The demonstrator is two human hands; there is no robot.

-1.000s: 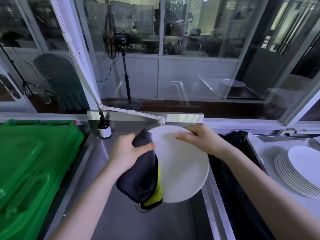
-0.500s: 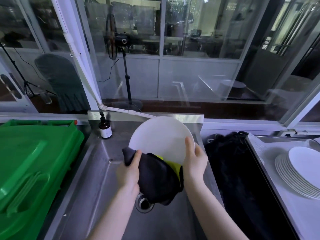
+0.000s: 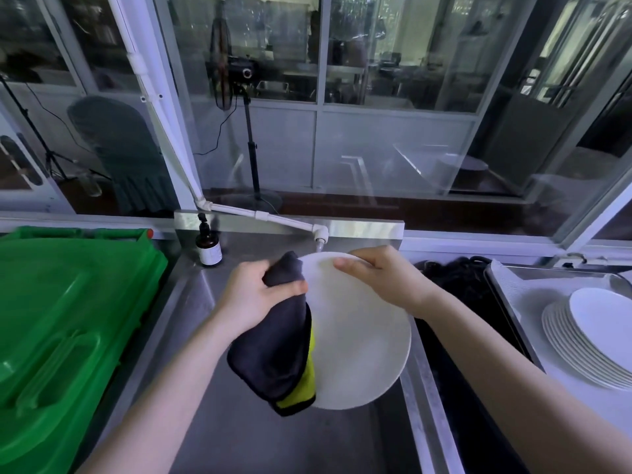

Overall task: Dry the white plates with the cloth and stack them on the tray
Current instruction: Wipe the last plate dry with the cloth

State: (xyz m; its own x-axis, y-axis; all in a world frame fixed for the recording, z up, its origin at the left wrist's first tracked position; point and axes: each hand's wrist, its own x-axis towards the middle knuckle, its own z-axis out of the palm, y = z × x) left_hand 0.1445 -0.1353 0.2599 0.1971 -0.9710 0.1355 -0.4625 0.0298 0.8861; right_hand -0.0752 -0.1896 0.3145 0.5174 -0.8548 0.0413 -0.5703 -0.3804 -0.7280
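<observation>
The white plate [image 3: 359, 336], stiff, breakable and likely slick when wet, is held tilted over the sink [image 3: 239, 439] and best taken by its rim: the right hand [image 3: 383, 275] has its grip pinched on the top rim, while the left hand [image 3: 253, 299] has its grip clamped on the soft cloth [image 3: 273, 350] against the left edge.

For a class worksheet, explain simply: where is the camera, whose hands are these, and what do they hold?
No machine here: a person wears a wide-angle camera on the head, looking down at their own hands. The left hand grips a dark cloth with a yellow underside against a white plate, which the right hand holds by its upper rim over a steel sink. To the right, a stack of plates sits on a tray. A green plastic bin stands to the left.
</observation>
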